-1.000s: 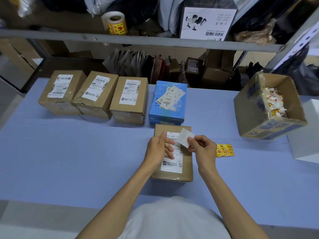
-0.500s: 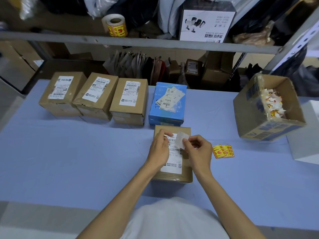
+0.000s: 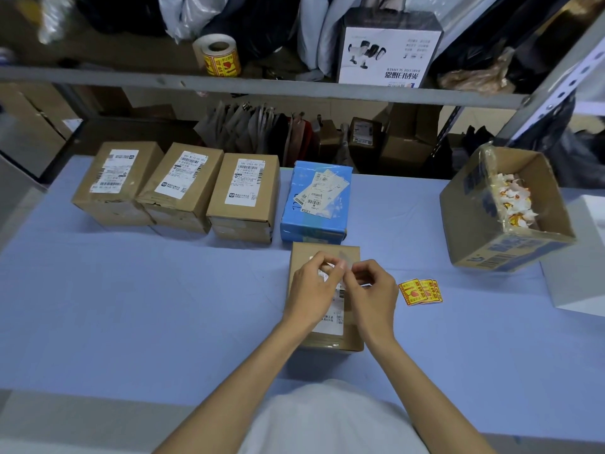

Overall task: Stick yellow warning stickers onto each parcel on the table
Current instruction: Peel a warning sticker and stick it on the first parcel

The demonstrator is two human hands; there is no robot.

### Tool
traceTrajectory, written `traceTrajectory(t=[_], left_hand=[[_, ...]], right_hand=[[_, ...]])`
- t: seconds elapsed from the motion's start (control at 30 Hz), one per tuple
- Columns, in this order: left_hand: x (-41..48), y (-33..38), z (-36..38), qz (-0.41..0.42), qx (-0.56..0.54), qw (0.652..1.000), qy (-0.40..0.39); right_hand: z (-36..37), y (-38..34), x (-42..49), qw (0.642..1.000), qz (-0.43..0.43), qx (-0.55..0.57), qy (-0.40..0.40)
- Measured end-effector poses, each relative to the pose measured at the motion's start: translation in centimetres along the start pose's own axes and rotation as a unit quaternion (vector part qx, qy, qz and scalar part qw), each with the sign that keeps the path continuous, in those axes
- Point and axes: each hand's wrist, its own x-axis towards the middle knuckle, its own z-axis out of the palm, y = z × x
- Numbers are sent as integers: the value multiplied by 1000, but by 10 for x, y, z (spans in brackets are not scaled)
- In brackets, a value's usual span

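Parcel beneath my fingers: left hand and right hand, fingers curled, together pinch one pale, blurred slip.

The table bears brown parcels, a blue parcel, yellow stickers (fanned) and an open carton.

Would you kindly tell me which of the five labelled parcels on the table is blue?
The blue parcel at the right end of the back row, directly behind the brown parcel nearest the person; all the others are plain brown cardboard.
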Motion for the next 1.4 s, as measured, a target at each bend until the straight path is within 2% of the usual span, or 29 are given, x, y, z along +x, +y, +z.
traceTrajectory(t=[0.57, 0.67, 0.77, 0.97, 1.07, 1.17, 1.4], left_hand=[[12, -5, -9, -11, -88, 996, 26], [8, -5, -10, -37, -123, 992, 16], [7, -6, -10, -43, -97, 994, 15], [11, -10, -12, -56, -64, 996, 18], [10, -11, -12, -63, -72, 995, 8], [10, -12, -12, -72, -79, 994, 1], [3, -14, -8, -90, -82, 992, -8]], right_hand=[[0, 0, -3, 982, -64, -33, -172], [-4, 0, 0, 986, -56, -2, -157], [-4, 1, 2, 989, -44, 25, -137], [-9, 12, 10, 999, 32, 10, -37], [-11, 12, 12, 991, 99, 80, -36], [-15, 8, 11, 982, 127, 131, -43], [-19, 9, 8, 981, 132, 124, -65]])
